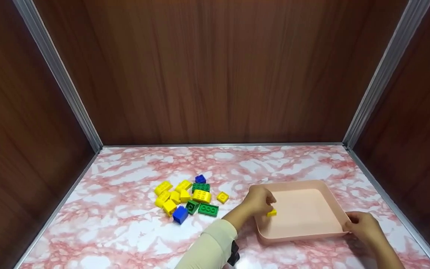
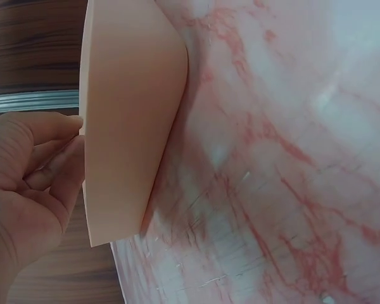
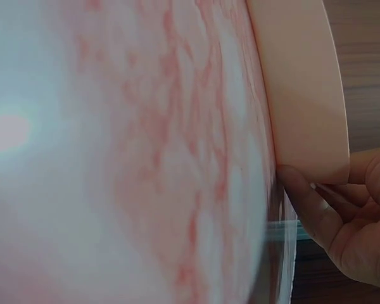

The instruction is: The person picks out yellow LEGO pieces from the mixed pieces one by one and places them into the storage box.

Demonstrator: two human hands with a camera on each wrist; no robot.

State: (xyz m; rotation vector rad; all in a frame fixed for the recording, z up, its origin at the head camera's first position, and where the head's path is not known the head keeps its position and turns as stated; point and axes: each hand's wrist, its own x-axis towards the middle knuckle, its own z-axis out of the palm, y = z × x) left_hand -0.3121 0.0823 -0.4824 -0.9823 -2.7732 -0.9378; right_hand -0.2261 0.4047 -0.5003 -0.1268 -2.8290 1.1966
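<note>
In the head view my left hand (image 1: 259,201) reaches over the left side of a shallow peach tray (image 1: 301,205). A small yellow brick (image 1: 271,212) shows at its fingertips, low inside the tray. From the left wrist view, the fingers of the left hand (image 2: 38,171) bend behind the tray's rim, which hides their tips and the brick. My right hand (image 1: 364,226) pinches the tray's near right corner. In the right wrist view its thumb and fingers lie around that corner of the tray wall (image 3: 307,95).
Left of the tray lies a loose group of toy bricks: several yellow bricks (image 1: 202,195), green bricks (image 1: 208,209) and blue bricks (image 1: 180,215). One yellow square brick (image 1: 222,197) sits apart, nearer the tray. Wood-look panels (image 1: 215,74) wall the marbled table (image 1: 125,239) at the back and sides.
</note>
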